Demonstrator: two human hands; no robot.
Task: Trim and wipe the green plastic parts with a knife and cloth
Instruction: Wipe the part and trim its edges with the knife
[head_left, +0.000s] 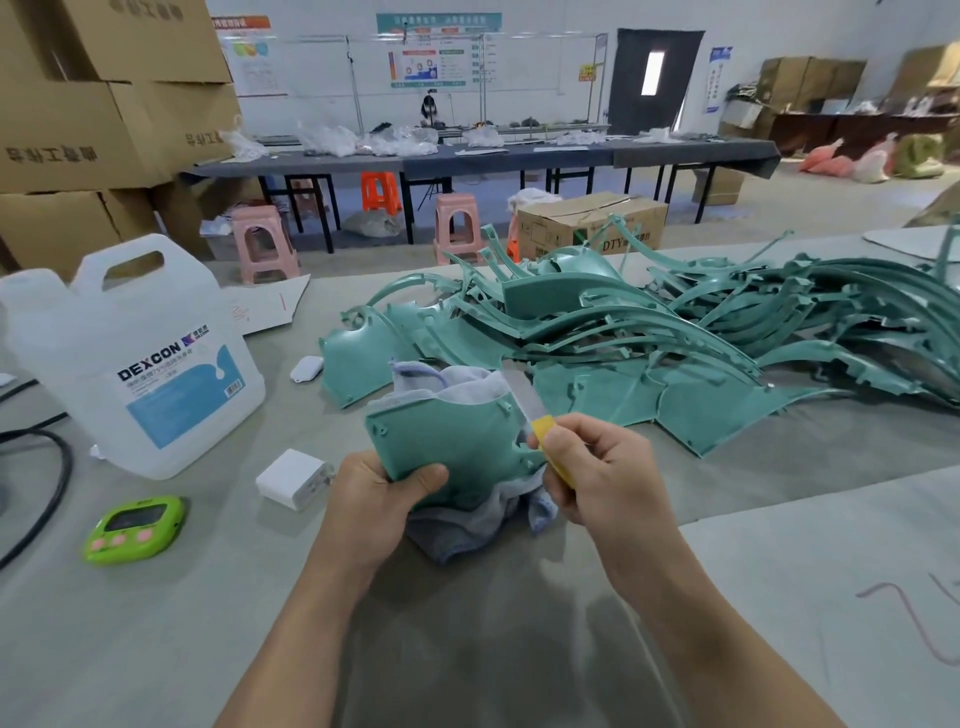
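Two hands up, both busy. Left hand (382, 493) grips one green part (447, 441) at its lower left, thumb pressed on the near face, fingers curled behind. Grey cloth (467, 525) is bunched under and behind that part, showing above its top edge too. Right hand (592, 467) is clenched round the yellow handle of the knife (524, 402), blade pointing up and lying against the part's right edge. The held part sits just above the table (156, 623), near the front centre. Pile of green parts (675, 338) lies behind and to the right. Left side: white jug (135, 353), green timer (136, 527), white charger block (293, 480), black cable (47, 499).
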